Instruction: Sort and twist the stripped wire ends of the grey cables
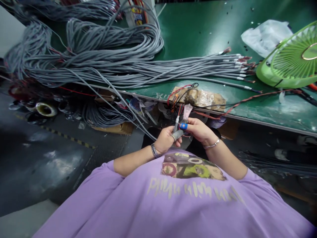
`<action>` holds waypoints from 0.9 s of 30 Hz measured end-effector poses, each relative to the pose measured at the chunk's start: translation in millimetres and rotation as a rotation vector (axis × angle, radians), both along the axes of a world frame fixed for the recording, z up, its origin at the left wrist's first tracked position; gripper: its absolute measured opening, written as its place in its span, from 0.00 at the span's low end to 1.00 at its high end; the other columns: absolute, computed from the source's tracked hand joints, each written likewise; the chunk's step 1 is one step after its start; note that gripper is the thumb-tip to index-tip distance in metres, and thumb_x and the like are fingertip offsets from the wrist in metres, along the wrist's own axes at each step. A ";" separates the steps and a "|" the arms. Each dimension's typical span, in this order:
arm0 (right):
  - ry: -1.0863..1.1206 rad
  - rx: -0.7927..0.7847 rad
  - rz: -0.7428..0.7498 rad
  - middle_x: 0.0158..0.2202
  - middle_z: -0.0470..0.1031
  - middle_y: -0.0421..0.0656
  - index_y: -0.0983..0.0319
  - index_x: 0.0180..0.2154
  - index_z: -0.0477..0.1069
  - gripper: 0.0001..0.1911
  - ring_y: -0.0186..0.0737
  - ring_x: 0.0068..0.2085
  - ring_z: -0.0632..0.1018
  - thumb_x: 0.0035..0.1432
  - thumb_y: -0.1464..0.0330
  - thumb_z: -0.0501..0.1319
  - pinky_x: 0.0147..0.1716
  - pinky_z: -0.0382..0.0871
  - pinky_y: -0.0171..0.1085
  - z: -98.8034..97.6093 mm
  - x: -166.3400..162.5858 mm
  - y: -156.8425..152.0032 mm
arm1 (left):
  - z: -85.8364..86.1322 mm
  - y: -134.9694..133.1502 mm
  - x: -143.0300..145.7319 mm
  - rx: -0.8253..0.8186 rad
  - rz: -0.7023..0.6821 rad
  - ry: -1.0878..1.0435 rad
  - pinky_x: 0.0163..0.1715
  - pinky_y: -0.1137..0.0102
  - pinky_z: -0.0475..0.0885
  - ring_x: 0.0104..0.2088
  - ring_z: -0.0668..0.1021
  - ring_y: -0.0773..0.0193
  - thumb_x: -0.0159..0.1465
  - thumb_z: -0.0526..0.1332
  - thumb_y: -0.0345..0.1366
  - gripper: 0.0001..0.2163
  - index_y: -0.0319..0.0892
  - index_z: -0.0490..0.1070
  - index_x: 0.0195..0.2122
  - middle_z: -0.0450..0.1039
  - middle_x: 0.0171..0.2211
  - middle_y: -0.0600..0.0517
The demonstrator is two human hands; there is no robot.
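My left hand (166,140) is closed on a grey cable (176,123), just below the bench edge. The cable's upper end has a white band, with thin coloured wires fanning out above it. A grey wrap covers my left thumb. Beside it, my right hand (199,130) is pinched together, with blue tape around one digit. What its fingertips hold is hidden. A pinkish-white piece (187,111) rises just above the right fingertips; its kind is unclear. On the bench edge in front lies a taped cardboard block (210,99) with red and black leads.
Long grey cables (138,71) with stripped ends cover the left and middle of the green bench (198,29). A green fan (292,59) and a clear plastic bag (266,37) are at right. Below the bench, coiled cable (106,114) lies on cardboard.
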State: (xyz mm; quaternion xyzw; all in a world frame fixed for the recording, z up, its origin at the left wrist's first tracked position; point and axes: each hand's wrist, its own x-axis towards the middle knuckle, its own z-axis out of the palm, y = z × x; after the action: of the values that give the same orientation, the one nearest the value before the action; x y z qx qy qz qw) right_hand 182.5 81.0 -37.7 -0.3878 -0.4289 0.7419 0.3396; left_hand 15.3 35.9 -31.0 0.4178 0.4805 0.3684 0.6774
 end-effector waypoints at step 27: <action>0.197 -0.074 -0.317 0.23 0.68 0.38 0.61 0.30 0.68 0.32 0.29 0.22 0.64 0.47 0.37 0.62 0.20 0.58 0.31 -7.8 -13.1 15.0 | 18.2 0.8 8.7 -0.002 0.271 -0.143 0.14 0.77 0.65 0.14 0.71 0.73 0.49 0.70 0.52 0.21 0.40 0.67 0.31 0.71 0.18 0.58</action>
State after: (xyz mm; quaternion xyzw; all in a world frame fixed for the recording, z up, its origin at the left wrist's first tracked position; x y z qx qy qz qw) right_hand 169.4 95.9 -45.5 -0.3883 -0.2995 0.7289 0.4778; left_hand 23.9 36.7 -12.8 0.3211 0.4834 0.4847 0.6545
